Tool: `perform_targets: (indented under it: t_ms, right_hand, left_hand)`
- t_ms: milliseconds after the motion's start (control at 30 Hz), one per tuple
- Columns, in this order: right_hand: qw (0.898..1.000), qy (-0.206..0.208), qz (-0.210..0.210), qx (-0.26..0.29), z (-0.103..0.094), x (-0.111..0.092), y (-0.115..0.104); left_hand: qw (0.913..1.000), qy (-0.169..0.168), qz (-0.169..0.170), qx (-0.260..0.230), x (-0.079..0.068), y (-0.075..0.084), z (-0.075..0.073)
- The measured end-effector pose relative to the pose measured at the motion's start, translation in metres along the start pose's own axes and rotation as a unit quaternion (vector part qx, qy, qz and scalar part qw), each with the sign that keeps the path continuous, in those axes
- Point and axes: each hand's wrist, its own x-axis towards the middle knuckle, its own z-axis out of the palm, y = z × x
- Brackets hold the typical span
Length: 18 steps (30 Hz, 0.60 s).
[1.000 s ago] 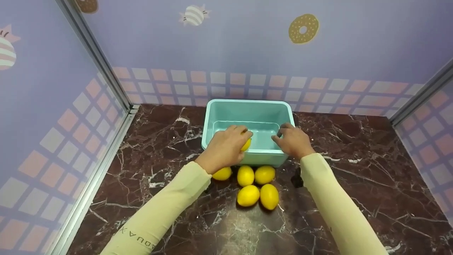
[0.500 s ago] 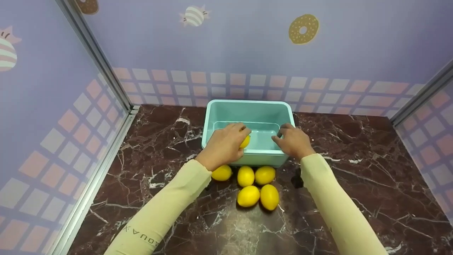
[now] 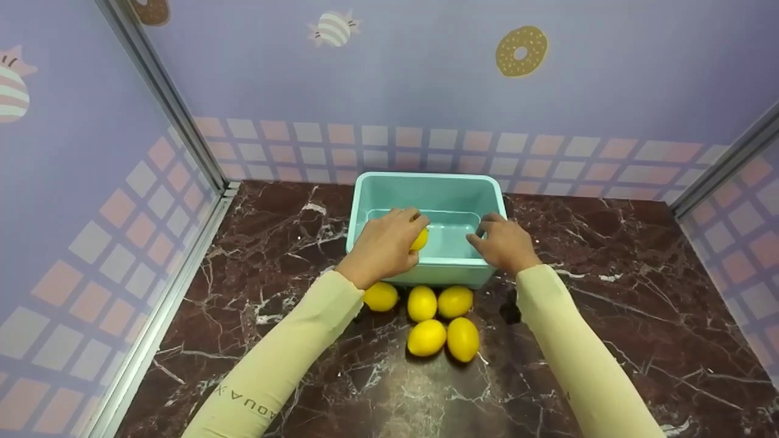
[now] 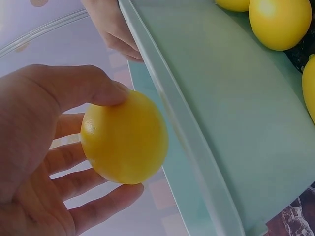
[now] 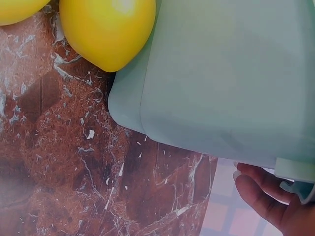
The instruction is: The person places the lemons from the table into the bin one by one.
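Note:
My left hand holds a yellow lemon over the front left part of a light teal plastic bin. In the left wrist view, the thumb lies on top of this lemon and the fingers curl beneath it, beside the bin's rim. My right hand grips the rim at the bin's right side near the front corner. From the right wrist view, some of its fingers show outside the bin, under the rim. The visible bin floor holds nothing.
Several lemons lie on the dark red marbled tabletop in front of the bin: one lemon by the left wrist, another lemon close to the bin's front wall. A patterned purple wall rises behind, with side panels left and right.
My left hand, with the lemon, has shifted slightly left and away from me over the bin. My right hand has stayed at the rim, and the lemons on the table have not moved.

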Motion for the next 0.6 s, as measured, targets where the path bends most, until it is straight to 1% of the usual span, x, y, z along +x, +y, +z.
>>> perform_targets:
  t_ms: [600]
  right_hand:
    - [1.000,0.006,-0.011,-0.012,0.0004,0.0008,0.0019]
  left_hand:
    - [0.9998,-0.010,-0.013,-0.013,0.0086,-0.0030,0.0012]
